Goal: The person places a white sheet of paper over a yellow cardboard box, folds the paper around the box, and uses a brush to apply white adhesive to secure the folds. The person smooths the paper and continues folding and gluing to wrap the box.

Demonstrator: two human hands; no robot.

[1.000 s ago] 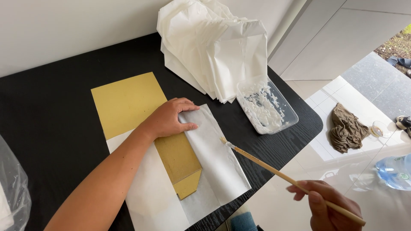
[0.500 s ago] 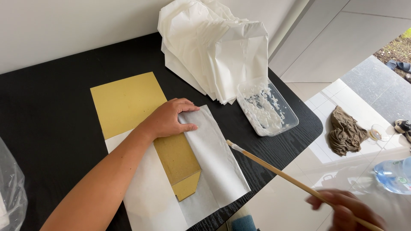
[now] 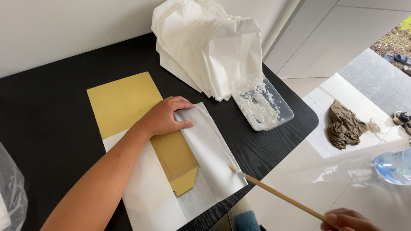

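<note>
On the far left, a clear plastic bag [image 3: 10, 192] peeks in at the edge of the black table [image 3: 51, 128]. Next comes the yellow card [image 3: 124, 102], which lies flat with its long side running away from the person. The white paper [image 3: 205, 149] is folded around the card's near end. The left hand [image 3: 165, 116] lies flat and spread on the paper's top edge and presses it down. It holds nothing.

The paper's long side runs from the left hand down toward the near right corner of the table. There, the brush [image 3: 280, 196] tip touches the paper's right edge. The brush handle points down and right to the right hand [image 3: 349, 220], which pinches its far end at the bottom of the picture. So the right hand is well apart from the paper, and the left hand is right on it.

Farther right sit a pile of white bags [image 3: 209, 51] and a clear tray of white paste [image 3: 262, 102].
</note>
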